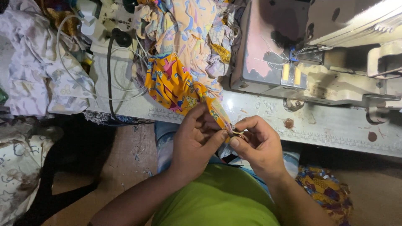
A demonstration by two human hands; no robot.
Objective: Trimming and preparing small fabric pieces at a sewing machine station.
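My left hand (196, 140) and my right hand (256, 144) meet in front of the table edge, both pinching the narrow end of an orange patterned cloth (173, 83). The cloth runs from my fingers up onto the white table (326, 125), where it lies bunched beside a pile of pale printed fabric (188, 29). My fingertips pinch the same spot of the cloth, thumbs almost touching. A grey sewing machine (293, 54) stands on the table to the right, above my right hand.
White and black cables (111, 71) loop over the table's left part. Pale floral fabric (37, 62) is heaped at the far left. More patterned cloth (324, 190) lies low at the right by my leg. Brown floor (125, 167) shows under the table.
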